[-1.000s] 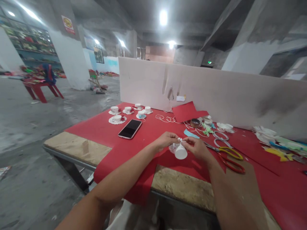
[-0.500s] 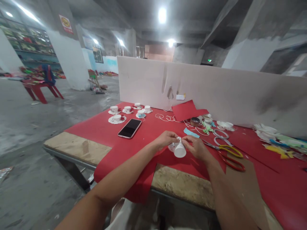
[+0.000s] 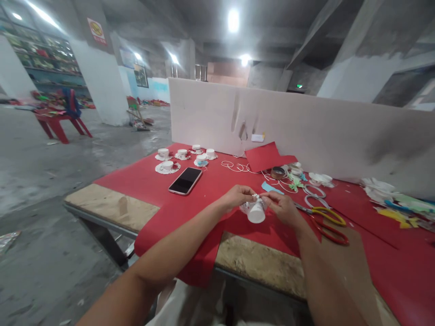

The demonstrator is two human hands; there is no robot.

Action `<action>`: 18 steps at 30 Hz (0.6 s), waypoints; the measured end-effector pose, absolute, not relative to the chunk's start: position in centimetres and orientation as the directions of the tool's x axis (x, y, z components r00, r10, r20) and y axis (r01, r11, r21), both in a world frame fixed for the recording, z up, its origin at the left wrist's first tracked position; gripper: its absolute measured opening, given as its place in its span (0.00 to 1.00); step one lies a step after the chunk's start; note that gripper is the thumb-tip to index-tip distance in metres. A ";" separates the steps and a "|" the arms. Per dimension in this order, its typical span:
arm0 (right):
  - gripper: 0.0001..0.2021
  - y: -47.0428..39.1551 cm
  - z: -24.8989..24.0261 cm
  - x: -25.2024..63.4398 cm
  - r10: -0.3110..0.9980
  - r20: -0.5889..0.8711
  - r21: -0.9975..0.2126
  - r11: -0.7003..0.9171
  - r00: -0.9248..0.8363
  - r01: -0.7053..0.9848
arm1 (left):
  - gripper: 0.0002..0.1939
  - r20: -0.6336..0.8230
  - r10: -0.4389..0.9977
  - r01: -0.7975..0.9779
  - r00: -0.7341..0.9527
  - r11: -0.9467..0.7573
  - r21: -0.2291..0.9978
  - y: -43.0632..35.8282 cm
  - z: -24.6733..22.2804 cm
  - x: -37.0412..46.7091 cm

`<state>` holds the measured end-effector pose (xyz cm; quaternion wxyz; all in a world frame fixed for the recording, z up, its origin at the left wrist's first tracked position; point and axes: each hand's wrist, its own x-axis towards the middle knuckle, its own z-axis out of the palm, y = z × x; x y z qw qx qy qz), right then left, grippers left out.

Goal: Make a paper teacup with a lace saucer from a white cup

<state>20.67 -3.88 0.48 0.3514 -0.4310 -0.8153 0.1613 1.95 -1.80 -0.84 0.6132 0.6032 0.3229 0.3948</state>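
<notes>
I have the small white cup-like piece (image 3: pixel 256 214) between my two hands, above the red sheet (image 3: pixel 204 206) and just in from the bare wooden strip (image 3: pixel 260 258) at the table's near edge. Its round, flat end tilts toward me, and a lacy white edge shows on its left. My left hand (image 3: pixel 239 198) pinches it narrowly from the left, thumb against fingertips, and my right hand (image 3: pixel 280 207) closes in from the right, its fingertips meeting the far side of the same piece. The spot between my fingertips is small and partly covered, so I can't make out what exactly they grip there. To work this well, I'd let the left pinch steady the piece and give the right fingertips the fine moves, pressing lightly, since such thin-looking walls could dent and the lacy edge could crease. Both wrists should stay low so the piece doesn't twist. The scissors (image 3: pixel 316 211), just to the right of my right hand, call for a careful elbow on that side; the phone (image 3: pixel 185 181), farther left, is well apart from my fingers.
</notes>
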 end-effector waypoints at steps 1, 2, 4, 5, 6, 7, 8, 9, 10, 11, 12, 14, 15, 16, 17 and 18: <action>0.14 -3.9 0.4 20.6 0.821 0.429 -0.566 0.570 -0.377 0.596 | 0.16 0.081 0.873 -0.095 0.480 -0.041 0.995 -1.8 -0.8 2.0; 0.14 -3.8 0.4 20.6 0.825 0.427 -0.568 0.564 -0.371 0.600 | 0.16 0.082 0.873 -0.094 0.481 -0.042 0.995 -1.8 -0.8 2.0; 0.13 -3.8 0.3 20.6 0.832 0.424 -0.578 0.553 -0.359 0.600 | 0.16 0.086 0.875 -0.095 0.476 -0.046 0.994 -1.8 -0.9 2.0; 0.13 -3.7 0.2 20.6 0.835 0.422 -0.585 0.548 -0.353 0.598 | 0.16 0.088 0.877 -0.096 0.473 -0.048 0.994 -1.9 -0.9 2.0; 0.13 -3.6 0.1 20.6 0.839 0.419 -0.593 0.543 -0.349 0.595 | 0.15 0.088 0.878 -0.098 0.470 -0.047 0.994 -1.9 -0.9 2.0; 0.12 -3.6 0.1 20.6 0.843 0.415 -0.602 0.537 -0.343 0.592 | 0.15 0.087 0.880 -0.099 0.467 -0.046 0.994 -1.9 -0.9 2.0; 0.12 -3.5 0.0 20.6 0.848 0.410 -0.610 0.529 -0.336 0.590 | 0.15 0.086 0.881 -0.101 0.465 -0.044 0.994 -1.9 -0.9 2.1; 0.12 -3.4 -0.1 20.6 0.852 0.407 -0.618 0.522 -0.329 0.588 | 0.15 0.083 0.883 -0.101 0.462 -0.041 0.994 -1.9 -0.9 2.1; 0.12 -3.4 -0.2 20.6 0.855 0.407 -0.624 0.518 -0.322 0.585 | 0.15 0.081 0.884 -0.101 0.460 -0.038 0.994 -2.0 -0.9 2.1; 0.12 -3.3 -0.2 20.6 0.856 0.408 -0.629 0.516 -0.318 0.581 | 0.15 0.080 0.885 -0.100 0.458 -0.038 0.994 -2.0 -0.9 2.1; 0.12 -3.3 -0.2 20.5 0.856 0.411 -0.631 0.516 -0.315 0.579 | 0.14 0.079 0.886 -0.099 0.456 -0.038 0.994 -2.0 -0.9 2.1; 0.12 -3.4 -0.3 20.5 0.855 0.415 -0.635 0.516 -0.310 0.575 | 0.14 0.078 0.888 -0.092 0.452 -0.041 0.995 -1.9 -0.9 2.1; 0.12 -3.4 -0.2 20.4 0.856 0.417 -0.637 0.515 -0.306 0.573 | 0.14 0.080 0.889 -0.087 0.451 -0.046 0.995 -1.9 -1.0 2.1; 0.13 -3.5 -0.2 20.4 0.856 0.418 -0.638 0.515 -0.304 0.573 | 0.14 0.085 0.890 -0.084 0.448 -0.052 0.995 -1.9 -1.0 2.1; 0.13 -3.6 -0.2 20.3 0.856 0.420 -0.636 0.515 -0.302 0.575 | 0.14 0.090 0.891 -0.082 0.445 -0.059 0.995 -1.8 -1.0 2.1; 0.13 -3.7 -0.2 20.3 0.854 0.424 -0.628 0.518 -0.302 0.581 | 0.14 0.094 0.891 -0.081 0.444 -0.064 0.995 -1.8 -1.1 2.1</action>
